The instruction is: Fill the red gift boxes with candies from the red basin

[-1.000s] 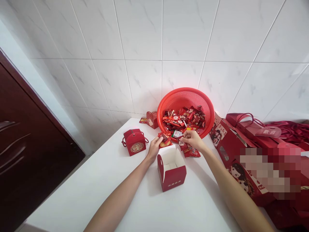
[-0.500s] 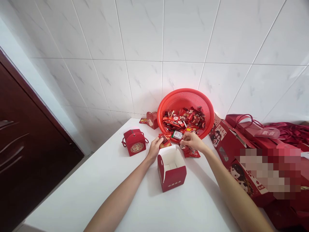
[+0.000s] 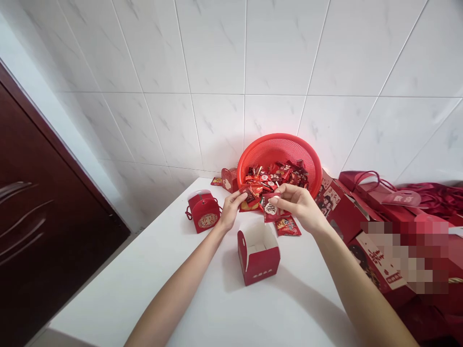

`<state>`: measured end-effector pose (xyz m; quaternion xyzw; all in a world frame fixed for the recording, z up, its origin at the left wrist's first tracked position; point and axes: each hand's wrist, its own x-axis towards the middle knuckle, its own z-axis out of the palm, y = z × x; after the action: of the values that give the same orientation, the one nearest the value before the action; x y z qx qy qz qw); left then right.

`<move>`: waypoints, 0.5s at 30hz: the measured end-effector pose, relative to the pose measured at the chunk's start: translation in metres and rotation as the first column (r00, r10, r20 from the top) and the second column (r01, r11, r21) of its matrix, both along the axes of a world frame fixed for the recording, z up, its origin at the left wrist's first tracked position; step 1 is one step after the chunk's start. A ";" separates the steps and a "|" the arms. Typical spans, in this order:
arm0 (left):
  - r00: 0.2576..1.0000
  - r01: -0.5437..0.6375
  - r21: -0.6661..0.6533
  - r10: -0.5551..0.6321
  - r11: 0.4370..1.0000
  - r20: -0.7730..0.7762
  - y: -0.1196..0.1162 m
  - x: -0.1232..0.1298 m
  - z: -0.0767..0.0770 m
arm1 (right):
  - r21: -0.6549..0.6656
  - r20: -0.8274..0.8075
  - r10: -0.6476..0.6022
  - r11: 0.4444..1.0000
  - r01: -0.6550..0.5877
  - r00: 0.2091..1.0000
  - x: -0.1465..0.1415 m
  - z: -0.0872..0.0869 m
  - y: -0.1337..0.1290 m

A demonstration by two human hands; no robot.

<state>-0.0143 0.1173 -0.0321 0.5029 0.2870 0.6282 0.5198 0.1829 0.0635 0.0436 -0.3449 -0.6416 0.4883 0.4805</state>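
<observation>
Compared with half a second ago, the right hand (image 3: 307, 209) is rising from the rim of the round red plastic basket (image 3: 278, 137), bringing a flat, glossy red packet with pale print (image 3: 270, 211) closer to the left hand (image 3: 228, 212).

Carrying most things, the white flat table (image 3: 144, 279) is standing against the tiled wall. Dark red printed cardboard cartons (image 3: 343, 221) are crowding its right side. Near the far edge, the basket is holding many shiny red packets (image 3: 265, 177). Toward the table's middle, an open red card box with white inside (image 3: 261, 266) is standing between the forearms, only inner walls showing; this part seems undone. Nearer the left edge, a red card box with cords (image 3: 208, 214) is seeming folded up already.

The right fingers are pinching their packet narrowly. The left ones are gripping a small brown-red packet (image 3: 250, 197); whether more, I cannot tell. The right forearm is hiding some table.
</observation>
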 end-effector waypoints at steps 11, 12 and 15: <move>0.855 0.152 0.210 -0.022 0.966 -0.518 -0.043 -0.023 0.076 | 0.154 0.769 0.036 0.958 -0.240 0.638 0.003 0.019 -0.041; 0.818 0.191 0.206 -0.039 0.960 -0.574 -0.046 -0.025 0.080 | 0.130 0.829 0.053 0.950 -0.283 0.556 0.006 0.019 -0.042; 0.678 0.293 0.189 -0.064 0.937 -0.732 -0.052 -0.027 0.087 | 0.108 0.911 0.033 0.943 -0.315 0.411 0.010 0.020 -0.045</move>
<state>-0.0418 0.0654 0.0553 0.8037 0.3198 0.3631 0.3465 0.1930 0.0182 0.0631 -0.4152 -0.8888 0.1868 0.0515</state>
